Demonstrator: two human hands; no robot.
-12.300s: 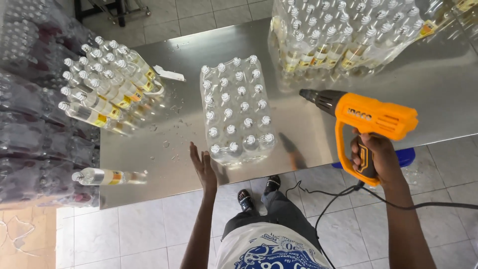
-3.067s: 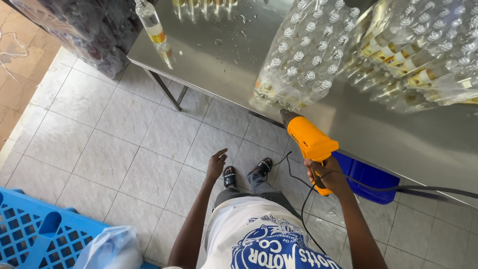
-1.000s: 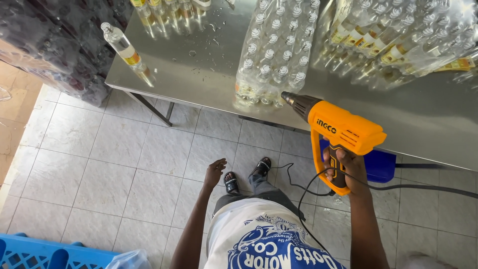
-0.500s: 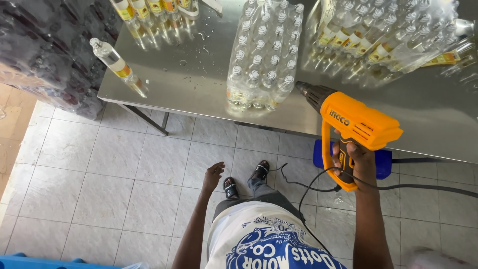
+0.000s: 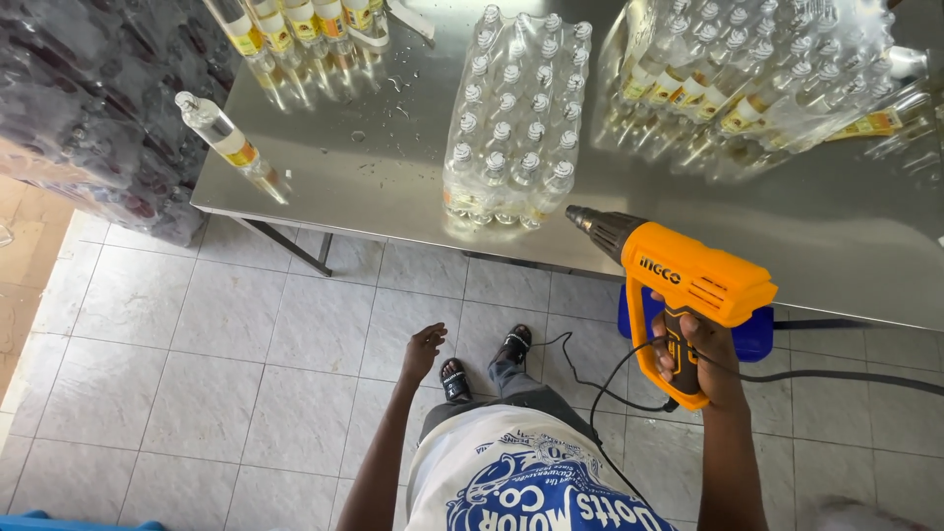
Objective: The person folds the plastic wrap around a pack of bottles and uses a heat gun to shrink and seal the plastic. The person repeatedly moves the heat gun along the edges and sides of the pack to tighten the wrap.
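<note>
Head view: heat gun (image 5: 688, 285) beside wrapped bottle pack (image 5: 516, 123), steel table (image 5: 393, 187).

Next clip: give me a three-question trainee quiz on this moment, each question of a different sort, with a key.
1. True or false: the right hand holds the orange heat gun by its grip.
2. Multiple choice: the heat gun's nozzle points toward A) the floor tiles, B) the wrapped bottle pack on the steel table, C) the person's shirt.
3. Fill in: the left hand hangs over the floor and holds ____.

Key: 1 true; 2 B; 3 nothing.
</note>
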